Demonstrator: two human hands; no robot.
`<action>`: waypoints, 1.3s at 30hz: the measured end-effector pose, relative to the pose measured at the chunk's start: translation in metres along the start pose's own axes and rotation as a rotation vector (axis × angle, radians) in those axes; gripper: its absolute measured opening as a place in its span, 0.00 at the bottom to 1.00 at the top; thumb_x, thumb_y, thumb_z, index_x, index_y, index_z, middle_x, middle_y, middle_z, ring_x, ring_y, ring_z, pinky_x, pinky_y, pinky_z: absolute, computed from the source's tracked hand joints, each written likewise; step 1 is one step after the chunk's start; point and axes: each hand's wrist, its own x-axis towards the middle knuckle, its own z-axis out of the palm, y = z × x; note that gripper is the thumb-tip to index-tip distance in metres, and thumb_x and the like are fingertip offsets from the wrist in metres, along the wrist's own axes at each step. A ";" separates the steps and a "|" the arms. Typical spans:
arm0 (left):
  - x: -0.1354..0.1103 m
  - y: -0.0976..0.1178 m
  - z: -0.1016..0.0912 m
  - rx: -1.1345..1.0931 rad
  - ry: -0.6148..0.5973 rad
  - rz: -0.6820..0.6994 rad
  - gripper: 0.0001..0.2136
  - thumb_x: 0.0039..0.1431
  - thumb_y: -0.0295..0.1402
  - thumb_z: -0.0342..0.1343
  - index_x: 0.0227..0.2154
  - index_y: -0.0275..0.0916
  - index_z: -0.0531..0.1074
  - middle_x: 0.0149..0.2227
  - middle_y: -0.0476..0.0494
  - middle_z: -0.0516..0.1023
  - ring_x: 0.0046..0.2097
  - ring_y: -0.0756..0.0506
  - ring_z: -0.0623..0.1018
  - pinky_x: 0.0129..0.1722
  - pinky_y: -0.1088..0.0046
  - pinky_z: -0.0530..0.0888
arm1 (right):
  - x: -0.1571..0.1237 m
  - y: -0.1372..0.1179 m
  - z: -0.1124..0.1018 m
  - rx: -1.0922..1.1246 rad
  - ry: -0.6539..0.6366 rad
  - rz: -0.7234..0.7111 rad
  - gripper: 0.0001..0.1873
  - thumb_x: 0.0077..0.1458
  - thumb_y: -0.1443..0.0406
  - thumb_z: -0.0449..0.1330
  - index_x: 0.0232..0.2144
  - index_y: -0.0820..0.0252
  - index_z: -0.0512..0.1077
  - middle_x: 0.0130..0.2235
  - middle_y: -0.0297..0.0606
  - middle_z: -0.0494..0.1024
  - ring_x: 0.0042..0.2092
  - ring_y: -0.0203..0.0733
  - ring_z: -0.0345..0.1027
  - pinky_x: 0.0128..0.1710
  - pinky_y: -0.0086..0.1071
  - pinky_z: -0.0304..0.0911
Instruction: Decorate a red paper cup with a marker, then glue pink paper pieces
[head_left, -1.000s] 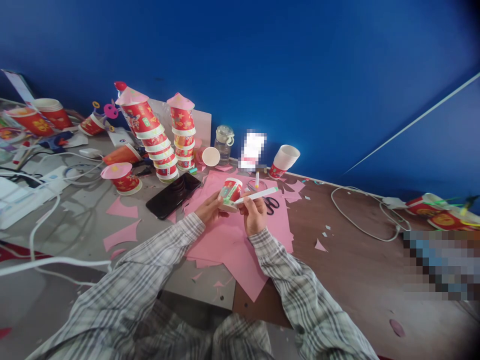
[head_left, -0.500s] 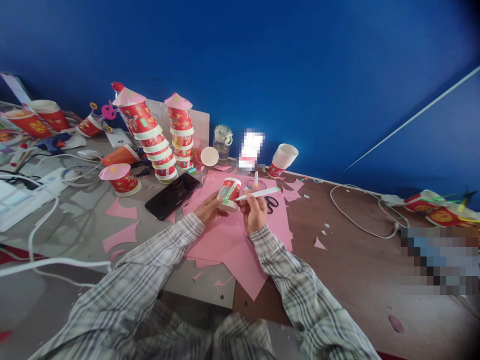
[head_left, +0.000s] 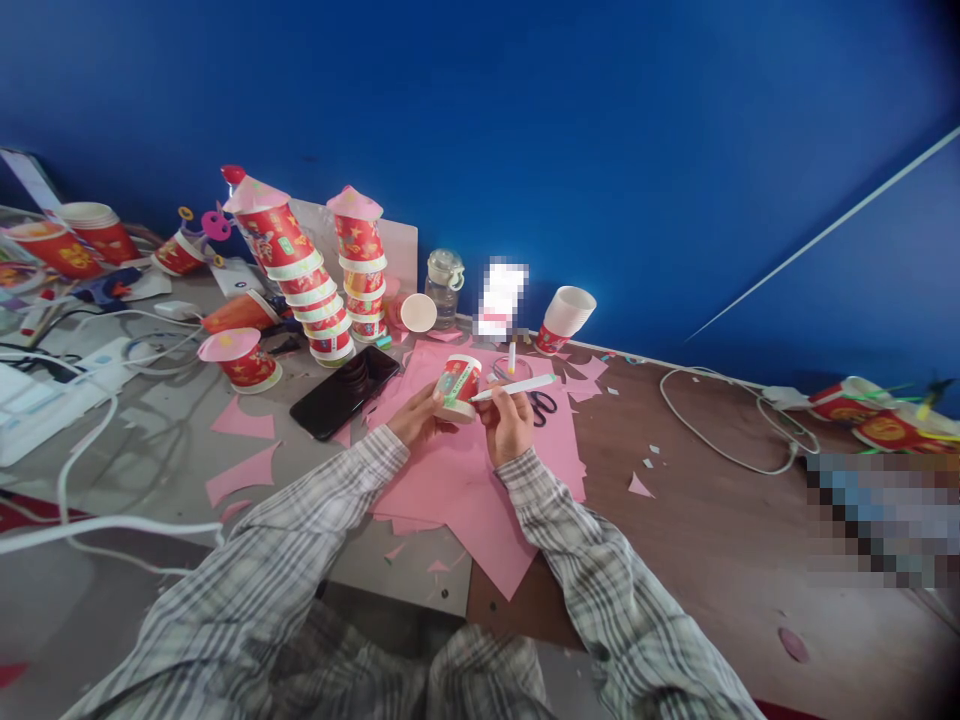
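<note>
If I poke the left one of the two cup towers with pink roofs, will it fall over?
The left cup tower would probably tip easily, since it is tall and narrow. It is likely light for its size, being built of what look like paper cups. Its pink roof looks thin, so it might crumple if squeezed.

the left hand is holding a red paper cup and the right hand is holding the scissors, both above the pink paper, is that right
Not quite: the right hand is holding a white pen, not the scissors, which lie on the pink paper. The head view shows this. The rest stands: the left hand holds a red paper cup.
</note>
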 end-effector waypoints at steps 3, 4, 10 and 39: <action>0.000 -0.001 -0.001 -0.004 -0.003 0.002 0.32 0.38 0.50 0.59 0.46 0.38 0.63 0.37 0.38 0.71 0.35 0.43 0.72 0.29 0.69 0.70 | 0.000 -0.003 0.001 0.042 -0.010 0.024 0.10 0.42 0.60 0.58 0.23 0.61 0.65 0.15 0.26 0.65 0.16 0.28 0.53 0.16 0.24 0.47; 0.000 -0.001 -0.001 -0.005 -0.002 0.004 0.32 0.38 0.50 0.59 0.46 0.38 0.63 0.38 0.38 0.71 0.35 0.43 0.72 0.29 0.69 0.70 | -0.001 -0.004 0.001 0.046 -0.022 0.028 0.09 0.42 0.60 0.58 0.23 0.61 0.65 0.15 0.26 0.65 0.16 0.28 0.53 0.16 0.24 0.47; 0.000 0.000 0.000 -0.009 0.002 -0.016 0.35 0.37 0.51 0.59 0.48 0.37 0.61 0.39 0.36 0.71 0.36 0.43 0.73 0.30 0.68 0.70 | -0.004 -0.002 0.000 -0.002 -0.087 0.010 0.08 0.41 0.62 0.58 0.22 0.62 0.66 0.14 0.27 0.66 0.15 0.28 0.53 0.15 0.24 0.47; 0.003 -0.005 -0.007 -0.044 -0.002 0.018 0.31 0.40 0.49 0.59 0.46 0.37 0.64 0.36 0.37 0.72 0.36 0.42 0.72 0.31 0.66 0.71 | 0.007 0.004 -0.005 0.134 0.056 0.118 0.12 0.42 0.58 0.59 0.25 0.61 0.65 0.15 0.25 0.65 0.17 0.29 0.55 0.19 0.26 0.53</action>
